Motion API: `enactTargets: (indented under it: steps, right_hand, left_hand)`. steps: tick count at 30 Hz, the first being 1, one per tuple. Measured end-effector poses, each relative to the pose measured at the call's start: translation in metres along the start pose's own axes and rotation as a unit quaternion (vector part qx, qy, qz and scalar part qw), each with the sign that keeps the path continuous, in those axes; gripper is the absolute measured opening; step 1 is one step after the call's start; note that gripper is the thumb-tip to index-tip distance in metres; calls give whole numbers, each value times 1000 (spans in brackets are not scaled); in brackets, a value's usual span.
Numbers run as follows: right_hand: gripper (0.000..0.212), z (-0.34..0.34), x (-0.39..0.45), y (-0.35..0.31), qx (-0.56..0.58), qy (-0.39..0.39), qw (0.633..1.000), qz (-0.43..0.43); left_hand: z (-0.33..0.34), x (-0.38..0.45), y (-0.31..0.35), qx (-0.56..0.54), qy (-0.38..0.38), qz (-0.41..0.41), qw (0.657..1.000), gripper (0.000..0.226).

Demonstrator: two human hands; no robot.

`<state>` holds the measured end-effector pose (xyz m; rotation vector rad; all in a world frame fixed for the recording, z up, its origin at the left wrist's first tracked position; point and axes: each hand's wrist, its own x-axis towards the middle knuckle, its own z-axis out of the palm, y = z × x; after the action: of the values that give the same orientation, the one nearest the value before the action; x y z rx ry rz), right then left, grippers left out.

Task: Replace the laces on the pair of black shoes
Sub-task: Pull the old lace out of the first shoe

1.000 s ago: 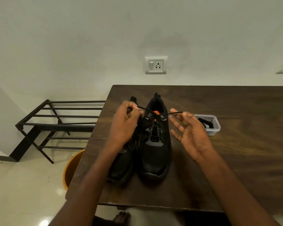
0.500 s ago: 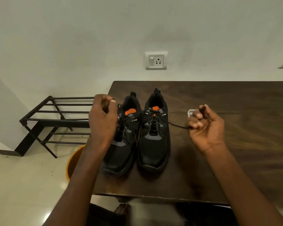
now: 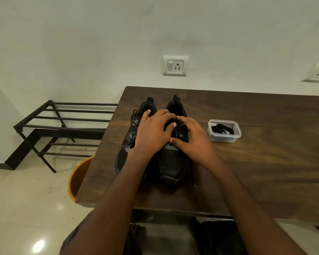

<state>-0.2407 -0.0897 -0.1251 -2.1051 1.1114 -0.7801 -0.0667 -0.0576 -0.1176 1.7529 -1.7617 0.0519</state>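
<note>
Two hands working lacing zone of right shoe (image 3: 170, 162), beside left shoe (image 3: 126, 153) on tabletop (image 3: 256, 162). Left hand (image 3: 152, 134) and right hand (image 3: 191, 139) curling over laces; actual grip hidden, cannot tell. Advising even tension per eyelet. Other laces (image 3: 222, 130) sitting in container (image 3: 224, 138).

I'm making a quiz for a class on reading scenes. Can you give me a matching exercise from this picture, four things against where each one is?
Things:
1. clear plastic container
2. orange bucket
3. black metal rack
4. wall socket

Places:
A. on the floor, partly under the table's left edge
B. on the wall beyond the shoes
C. on the table, right of the shoes, with black laces inside
D. on the floor against the wall, left of the table

Pairs: 1-C, 2-A, 3-D, 4-B
</note>
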Motion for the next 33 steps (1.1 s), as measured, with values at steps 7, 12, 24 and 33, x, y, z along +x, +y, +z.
enactTargets:
  steps: [7,12,24,33]
  right_hand:
    - [80,-13,-4,-23,-41,-35,998,46]
    - [84,-20,2,-35,-98,-77,990,66]
    - [88,-25,14,-33,-139,-103,982,71]
    - [76,-31,12,-23,-50,-88,992,76]
  left_hand:
    - [-9,-1,6,-38,-8,-8,999,27]
    - [-26,9,12,-49,-92,-34,994,23]
    - [-40,26,26,2,-168,-53,984,17]
    - [-52,49,29,-38,-197,-77,977,7]
